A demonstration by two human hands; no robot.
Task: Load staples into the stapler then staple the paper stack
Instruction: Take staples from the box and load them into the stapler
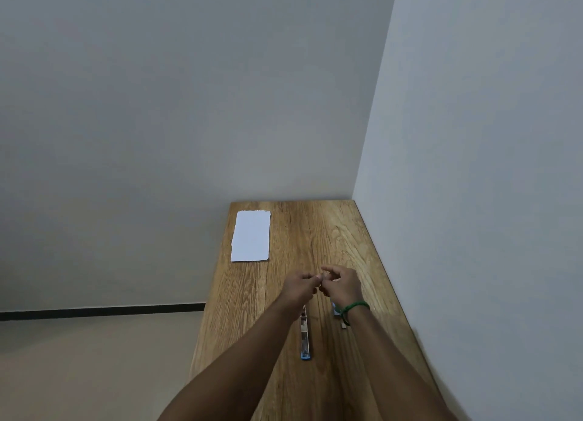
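Note:
A blue and metal stapler point(305, 337) lies opened flat along the wooden table point(331, 231), under my left forearm. My left hand point(299, 286) and my right hand point(342, 283) meet above the table just beyond the stapler. Their fingertips pinch a tiny grey piece, apparently a strip of staples point(319, 277), between them. A white paper stack point(251, 236) lies flat at the far left of the table. A small blue box point(337, 313), probably the staple box, shows partly beneath my right wrist.
The table is narrow and runs away from me into a corner. A grey wall stands along its right edge and another behind its far end. The left edge drops to a pale floor. A green band circles my right wrist.

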